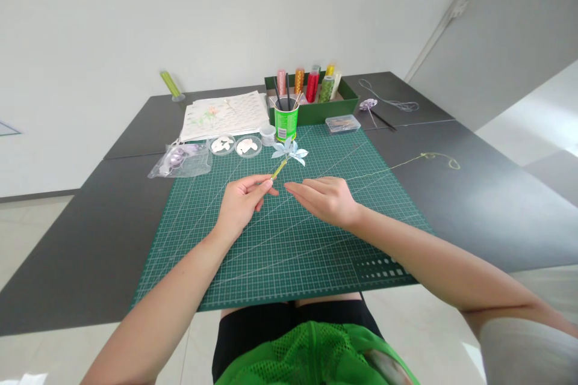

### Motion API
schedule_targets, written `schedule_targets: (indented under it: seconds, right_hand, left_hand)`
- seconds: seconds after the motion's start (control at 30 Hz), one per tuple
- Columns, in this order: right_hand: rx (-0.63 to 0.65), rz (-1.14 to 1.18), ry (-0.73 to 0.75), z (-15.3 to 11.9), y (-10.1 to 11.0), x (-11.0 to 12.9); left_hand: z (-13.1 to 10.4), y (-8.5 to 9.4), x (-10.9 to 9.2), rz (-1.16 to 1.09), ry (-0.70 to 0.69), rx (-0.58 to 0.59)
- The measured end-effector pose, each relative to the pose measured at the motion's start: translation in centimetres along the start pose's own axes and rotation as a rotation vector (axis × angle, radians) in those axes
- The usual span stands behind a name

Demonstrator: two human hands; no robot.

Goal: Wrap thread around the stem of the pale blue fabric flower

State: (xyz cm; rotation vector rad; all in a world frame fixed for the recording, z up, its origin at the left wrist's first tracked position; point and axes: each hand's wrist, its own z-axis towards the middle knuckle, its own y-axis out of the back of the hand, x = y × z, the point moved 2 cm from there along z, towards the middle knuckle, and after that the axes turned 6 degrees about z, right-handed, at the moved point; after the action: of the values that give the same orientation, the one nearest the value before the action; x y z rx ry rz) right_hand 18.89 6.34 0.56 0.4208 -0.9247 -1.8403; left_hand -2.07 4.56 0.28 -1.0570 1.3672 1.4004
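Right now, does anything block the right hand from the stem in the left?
Nothing visible stands between the right hand and the green stem pinched in the left hand; only cutting mat shows in the gap. A yellow-green thread trails off rightward; whether any crosses the gap is too fine to tell.

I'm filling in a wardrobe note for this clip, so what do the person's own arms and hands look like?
The left hand and right hand are ungloved and, as far as I can see, unadorned. The left forearm is uncovered wherever it shows. On the right arm, a plain, pale greyish-white sleeve shows near the elbow.
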Motion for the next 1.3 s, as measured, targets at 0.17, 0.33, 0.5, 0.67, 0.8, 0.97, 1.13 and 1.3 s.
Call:
schedule_targets:
  seconds: [0.17,0.33,0.5,0.67,0.8,0.97,1.13,1.3]
  right_hand:
    - [0.044,-0.006,0.095,0.2,1.6,0.0]
    - [0.078,-0.065,0.182,0.6,2.9,0.5]
    - [-0.025,-0.178,0.285,1.0,3.6,0.8]
    - [-0.008,-0.222,0.286,1.1,3.8,0.5]
    - [-0.047,-0.238,0.295,1.1,3.7,0.1]
    - [-0.047,-0.167,0.231,1.1,3.0,-1.1]
    - [0.050,0.068,0.065,0.5,1.8,-3.2]
    - [0.235,0.378,-0.208,-0.2,0.2,-5.0]
  left_hand:
    - [-0.3,-0.5,0.2,0.156,0.051,0.076]
    - [-0.7,-1.0,0.4,0.340,0.002,0.120]
    - [-1.4,-1.7,0.0,0.460,-0.088,0.265]
    - [-2.2,-2.5,-0.3,0.548,-0.196,0.371]
    - [-2.5,-2.7,-0.4,0.579,-0.258,0.405]
    - [-2.6,-2.8,-0.5,0.598,-0.274,0.437]
    - [-2.8,-2.9,-0.6,0.550,-0.282,0.447]
    - [-2.9,-2.8,-0.6,0.488,-0.284,0.426]
